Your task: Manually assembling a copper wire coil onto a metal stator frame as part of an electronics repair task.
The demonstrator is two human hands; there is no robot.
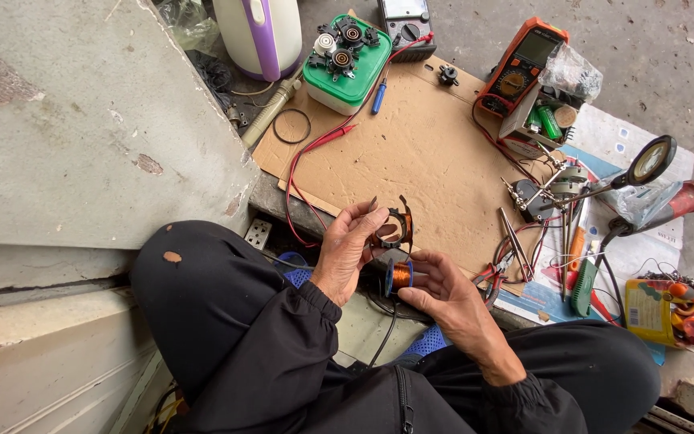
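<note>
You sit on rough concrete floor (668,48) with a cardboard sheet (419,153) spread before you. Just off its near edge, your left hand (347,249) pinches a black ring-shaped stator (393,225) wound with copper, fingers closed on it. Just below that, your right hand (443,293) grips a copper wire spool (399,276). The cardboard's centre lies bare.

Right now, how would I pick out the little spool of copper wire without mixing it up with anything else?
Find the brown cardboard sheet on the floor, then drop to its near edge, where the person's two hands meet. The spool of copper wire sits in the right hand, just below the dark ring-shaped coil held by the left hand. Its shiny orange winding between blue end flanges sets it apart.
</note>
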